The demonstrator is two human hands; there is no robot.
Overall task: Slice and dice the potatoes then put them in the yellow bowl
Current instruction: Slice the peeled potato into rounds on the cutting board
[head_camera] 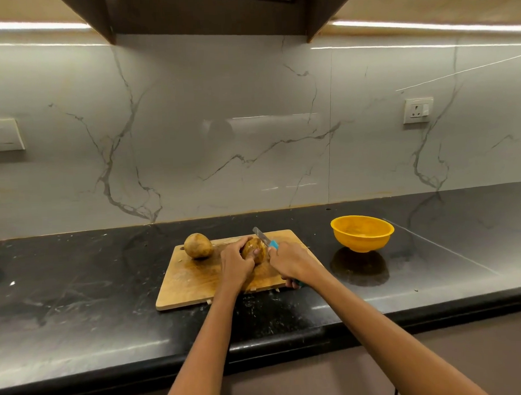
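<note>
— What are my hands doing?
— Your left hand [236, 261] is curling its fingers round a potato [254, 250] near the middle of the cutting board [191, 284], and your right hand [291, 259] is gripping a blue-handled knife [266, 240], its blade angling up over that potato.
— And the rest?
— A second, whole potato [198, 245] is sitting at the board's far left corner. The yellow bowl [362, 233] is standing on the counter [79, 292], well off the board's right edge, toward the wall.
</note>
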